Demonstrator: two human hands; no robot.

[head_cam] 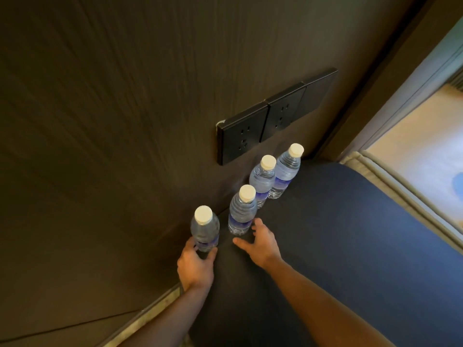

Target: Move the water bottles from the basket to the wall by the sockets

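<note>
Several clear water bottles with white caps and blue labels stand upright in a row along the dark wall, below the black sockets. My left hand is wrapped around the base of the nearest bottle. My right hand is open, fingers spread, just in front of the second bottle and not gripping it. Two more bottles stand further along, closest to the sockets. No basket is in view.
The bottles rest on a dark blue surface that meets the wood-grain wall panel. A light padded edge and a bright area lie to the right. A pale strip runs along the wall at lower left.
</note>
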